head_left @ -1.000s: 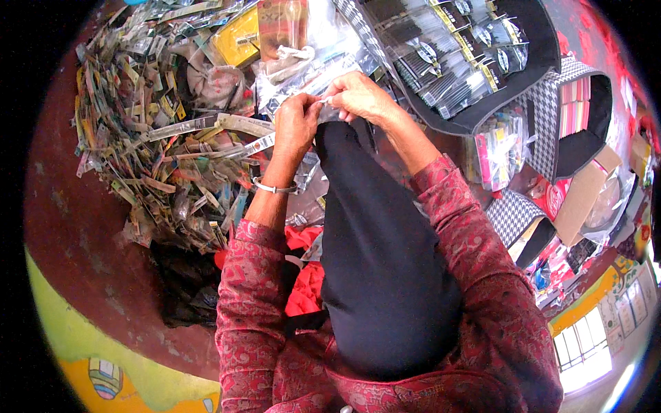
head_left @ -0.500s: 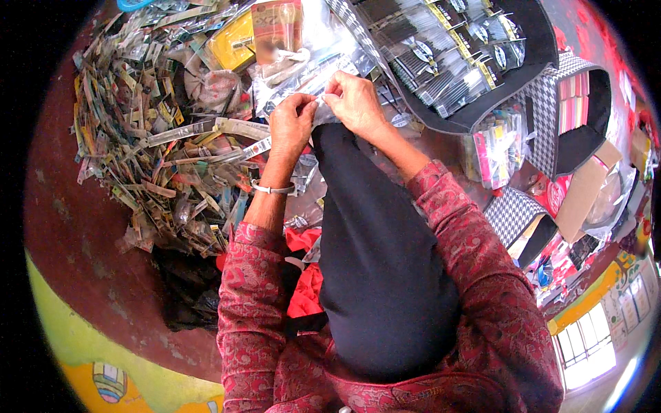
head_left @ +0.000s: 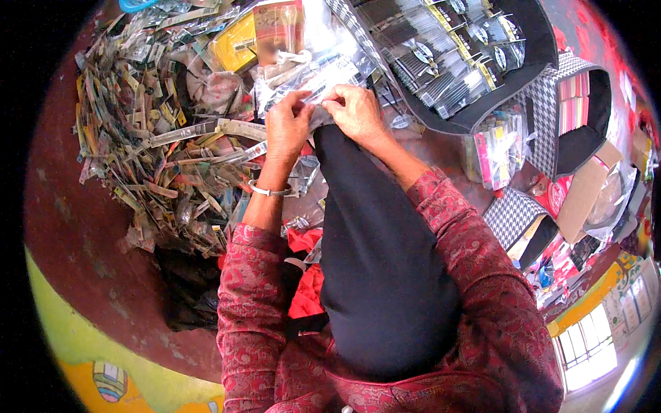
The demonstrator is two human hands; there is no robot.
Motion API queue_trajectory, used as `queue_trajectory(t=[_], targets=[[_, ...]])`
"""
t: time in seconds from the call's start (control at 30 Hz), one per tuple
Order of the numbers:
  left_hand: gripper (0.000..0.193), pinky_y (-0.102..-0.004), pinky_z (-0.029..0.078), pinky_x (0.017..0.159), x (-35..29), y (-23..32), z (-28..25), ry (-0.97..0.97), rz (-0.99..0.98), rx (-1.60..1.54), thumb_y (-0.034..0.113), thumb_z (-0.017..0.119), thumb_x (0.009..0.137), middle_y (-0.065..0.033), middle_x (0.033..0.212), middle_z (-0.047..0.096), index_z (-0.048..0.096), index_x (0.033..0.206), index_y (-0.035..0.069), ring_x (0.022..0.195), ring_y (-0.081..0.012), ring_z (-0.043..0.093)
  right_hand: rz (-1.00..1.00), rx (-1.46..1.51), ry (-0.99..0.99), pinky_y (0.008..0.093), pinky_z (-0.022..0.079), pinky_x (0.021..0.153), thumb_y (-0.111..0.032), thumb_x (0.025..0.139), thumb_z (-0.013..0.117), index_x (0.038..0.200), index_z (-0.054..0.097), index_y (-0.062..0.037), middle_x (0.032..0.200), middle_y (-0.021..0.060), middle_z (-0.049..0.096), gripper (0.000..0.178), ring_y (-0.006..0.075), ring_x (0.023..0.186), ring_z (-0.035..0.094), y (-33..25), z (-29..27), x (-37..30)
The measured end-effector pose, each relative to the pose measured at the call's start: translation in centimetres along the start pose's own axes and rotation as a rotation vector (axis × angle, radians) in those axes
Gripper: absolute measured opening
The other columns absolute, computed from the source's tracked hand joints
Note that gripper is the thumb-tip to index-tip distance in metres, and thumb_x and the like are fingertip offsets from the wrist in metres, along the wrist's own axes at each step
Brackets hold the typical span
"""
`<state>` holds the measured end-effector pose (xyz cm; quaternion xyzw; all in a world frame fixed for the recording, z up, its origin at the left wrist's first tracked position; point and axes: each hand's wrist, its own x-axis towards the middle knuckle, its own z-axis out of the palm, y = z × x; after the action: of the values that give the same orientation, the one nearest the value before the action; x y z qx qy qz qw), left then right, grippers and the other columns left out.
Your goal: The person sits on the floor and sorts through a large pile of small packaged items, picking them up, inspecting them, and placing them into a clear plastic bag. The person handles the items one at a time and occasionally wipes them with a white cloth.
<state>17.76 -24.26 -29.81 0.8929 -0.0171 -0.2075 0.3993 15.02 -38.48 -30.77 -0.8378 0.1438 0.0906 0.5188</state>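
Just past my dark-trousered knee, my left hand [head_left: 288, 124] and my right hand [head_left: 354, 113] meet with their fingertips close together. Both pinch a small greyish, see-through plastic piece [head_left: 320, 118], which looks like a packet or strip of film; its exact kind is hard to make out. Thumbs and bent fingers cover most of it. Just beyond my fingers are clear plastic packets [head_left: 330, 77]. To the left of my left hand, a long clear strip packet [head_left: 237, 155] rests on a heap of used wrappers [head_left: 148, 148].
At the upper right, a dark-lined bin [head_left: 475, 120] holds packs of slim pens or refills [head_left: 454, 62]. Right of my arm are houndstooth boxes [head_left: 513, 217], a wrapped colourful bundle [head_left: 496, 148] and cardboard [head_left: 589, 193]. A yellow packet [head_left: 234, 45] and a crumpled cloth bag [head_left: 215, 93] lie upper left.
Both hands have dropped slightly toward my knee, and the right hand has turned so its back shows more. More of the greyish plastic shows between the fingertips.
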Motion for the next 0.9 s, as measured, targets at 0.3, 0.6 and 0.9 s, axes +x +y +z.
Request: queue_trajectory(t=[0.3, 0.6, 0.9], targets=[[0.004, -0.0327, 0.046, 0.057, 0.4, 0.4, -2.5, 0.118, 0.061, 0.140, 0.000, 0.059, 0.071, -0.0141, 0.067, 0.061, 0.056, 0.074, 0.000, 0.062, -0.0257, 0.061, 0.093, 0.057, 0.067, 0.0352, 0.046, 0.059, -0.018, 0.065, 0.066, 0.066, 0.063, -0.0065, 0.067, 0.0104, 0.062, 0.012, 0.0261, 0.063, 0.060, 0.9, 1.3, 0.6], [0.006, -0.0357, 0.044, 0.057, 0.4, -0.9, -2.6, 0.086, 0.048, 0.309, 0.009, 0.056, 0.071, -0.0160, 0.069, 0.059, 0.056, 0.073, 0.003, 0.062, -0.0303, 0.058, 0.123, -0.044, -0.028, 0.0331, 0.047, 0.060, -0.023, 0.069, 0.065, 0.078, 0.064, -0.0040, 0.069, 0.0105, 0.061, 0.021, 0.0239, 0.064, 0.060, 0.9, 0.9, 0.6], [0.020, -0.0279, 0.045, 0.062, -1.0, 0.7, -2.6, -0.039, 0.136, 0.224, 0.006, 0.059, 0.077, -0.0099, 0.080, 0.061, 0.055, 0.095, 0.002, 0.067, -0.0170, 0.058, -0.344, -0.467, -0.264, 0.0435, 0.048, 0.061, -0.015, 0.072, 0.051, 0.086, 0.057, -0.0032, 0.080, 0.0207, 0.056, 0.019, 0.0343, 0.073, 0.060, 0.7, 0.9, 0.6]])
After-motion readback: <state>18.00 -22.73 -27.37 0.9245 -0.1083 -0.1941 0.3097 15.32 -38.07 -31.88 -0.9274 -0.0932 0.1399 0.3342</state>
